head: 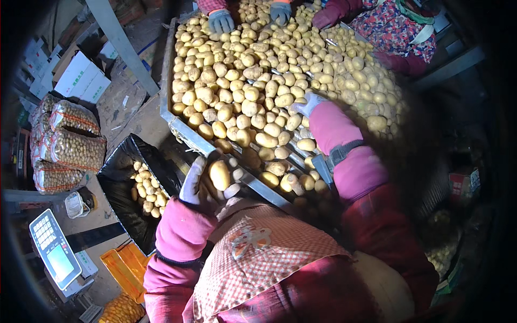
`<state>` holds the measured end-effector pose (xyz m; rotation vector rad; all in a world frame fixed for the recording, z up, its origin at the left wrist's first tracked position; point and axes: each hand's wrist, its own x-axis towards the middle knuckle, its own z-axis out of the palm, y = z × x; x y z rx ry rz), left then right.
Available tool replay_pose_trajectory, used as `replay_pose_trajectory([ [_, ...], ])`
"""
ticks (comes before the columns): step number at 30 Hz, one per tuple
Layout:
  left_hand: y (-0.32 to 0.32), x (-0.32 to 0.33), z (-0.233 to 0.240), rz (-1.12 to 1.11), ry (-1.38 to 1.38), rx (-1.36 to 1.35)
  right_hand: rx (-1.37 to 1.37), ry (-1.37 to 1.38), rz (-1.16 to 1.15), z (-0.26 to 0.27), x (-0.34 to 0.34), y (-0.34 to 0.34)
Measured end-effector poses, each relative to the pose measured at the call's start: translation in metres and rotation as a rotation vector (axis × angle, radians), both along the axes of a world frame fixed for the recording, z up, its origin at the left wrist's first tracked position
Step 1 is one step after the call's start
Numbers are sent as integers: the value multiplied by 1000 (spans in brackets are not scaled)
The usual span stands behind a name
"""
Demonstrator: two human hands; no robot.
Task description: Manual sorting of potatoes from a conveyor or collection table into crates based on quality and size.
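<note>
A large potato [219, 175] lies in my gloved left hand [196, 185], its fingers curled around it at the near edge of the sorting table. My right hand [310, 104], in a pale glove, reaches out over the heap of potatoes [246, 72]. Its fingertips touch potatoes there; whether they grip one is hidden. Beneath the potatoes, metal bars [297, 149] show in places. The table's metal rim [258, 185] runs between my body and the heap. Left of my left hand stands a box lined with black plastic [121, 169], partly filled with potatoes [149, 189].
Across the table are other people's gloved hands [221, 21] and a patterned apron [394, 30]. Bagged potatoes [76, 147] are stacked at left, near white cartons [83, 78]. A digital scale display [55, 249], a white bucket [76, 204] and an orange crate [125, 268] stand lower left.
</note>
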<state>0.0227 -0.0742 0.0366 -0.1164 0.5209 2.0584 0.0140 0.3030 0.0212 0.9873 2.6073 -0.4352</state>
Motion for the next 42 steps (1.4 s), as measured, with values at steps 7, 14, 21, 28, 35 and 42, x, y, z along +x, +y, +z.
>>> replay_pose_trajectory([
  [7, 64, -17, -11, -117, -114, 75, -1096, 663, -51, 6, 20, 13],
  [14, 116, -15, -11, -177, -180, -126, -529, 741, 262, 12, 12, -4],
  [21, 108, -18, -21, -132, -162, 21, 64, 63, 297, -16, -23, -27],
  [28, 96, -24, -26, -111, -341, 270, -480, 561, 277, 11, -1, -31],
  [35, 60, -32, -18, 6, -296, 522, -904, 733, 331, 69, 15, -110],
  [42, -37, -29, -24, 184, -151, 463, -526, 477, 488, 62, 53, -120],
])
